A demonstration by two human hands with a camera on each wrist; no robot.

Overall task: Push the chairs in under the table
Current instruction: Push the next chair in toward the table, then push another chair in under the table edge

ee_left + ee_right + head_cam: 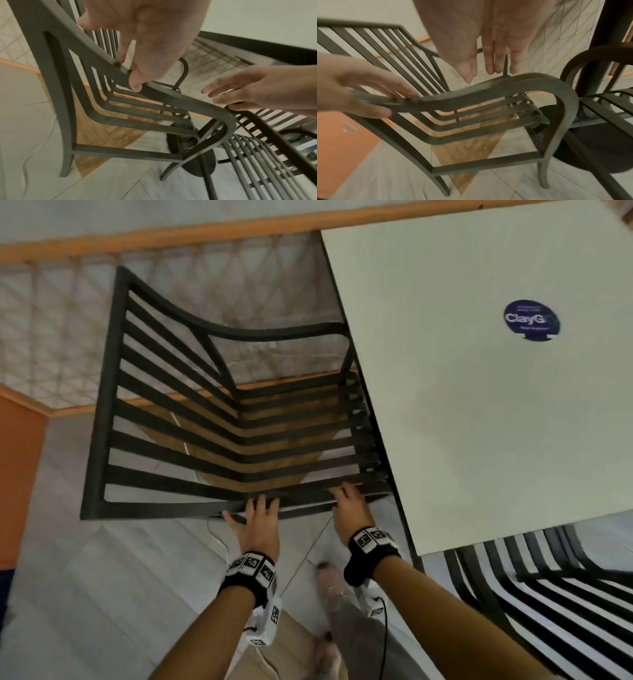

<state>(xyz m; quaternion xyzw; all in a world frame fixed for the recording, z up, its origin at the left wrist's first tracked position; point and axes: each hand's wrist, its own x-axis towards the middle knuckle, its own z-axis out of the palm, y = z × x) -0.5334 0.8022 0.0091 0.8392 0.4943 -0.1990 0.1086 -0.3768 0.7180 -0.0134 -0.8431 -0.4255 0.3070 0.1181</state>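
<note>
A dark metal slatted chair [106, 405] stands left of the white square table [479, 405], its seat front just at the table's edge. My left hand [255, 515] holds the chair's near armrest [171, 97], fingers over the top and thumb against its underside. My right hand [349, 501] is further along the same armrest [488, 86], near its curved front end; its fingers are straight, and in the right wrist view they hover just above the rail. A second slatted chair [548, 594] sits at the bottom right, partly under the table.
The table's dark pedestal [599, 54] and round base [599, 155] stand close behind the chair's front leg. A wooden rail with netting [205, 285] runs behind the chair. An orange panel [20, 474] is at the left. My feet [330, 587] are on the tiled floor.
</note>
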